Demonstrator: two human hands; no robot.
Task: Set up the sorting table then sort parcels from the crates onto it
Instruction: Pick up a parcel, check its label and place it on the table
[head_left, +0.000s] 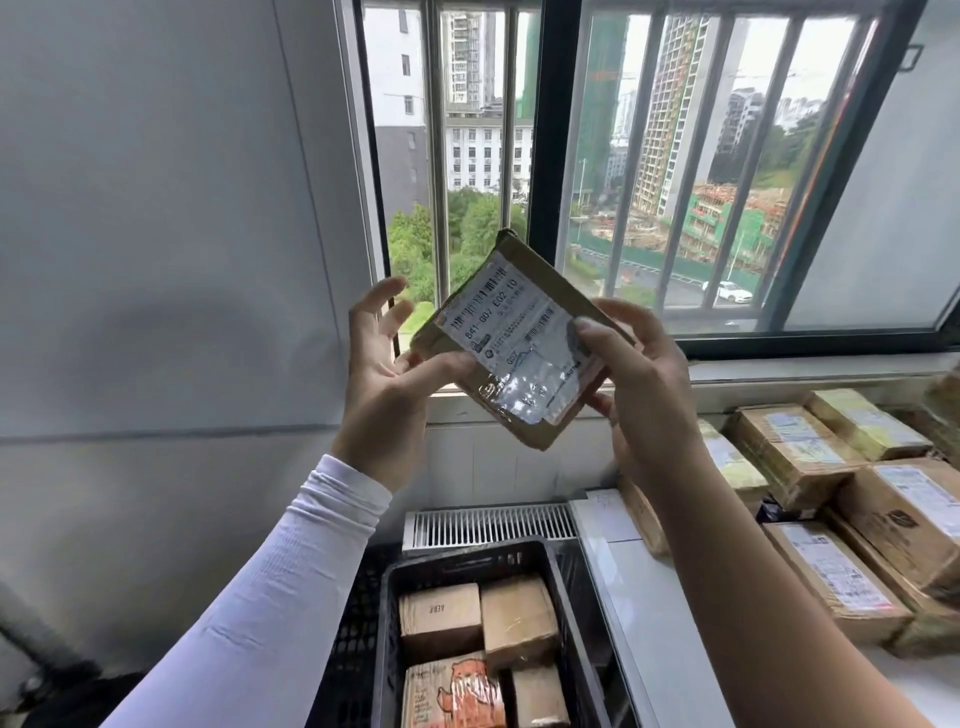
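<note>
barred window (623, 156), white radiator (488, 526), bldgs outside, grey wall (156, 208)

One parcel (514, 338) held up, two hands: left hand (387, 384), right hand (641, 395); one black crate (387, 623) holding four visible parcels; about seven parcels on sorting table (654, 623)
</note>
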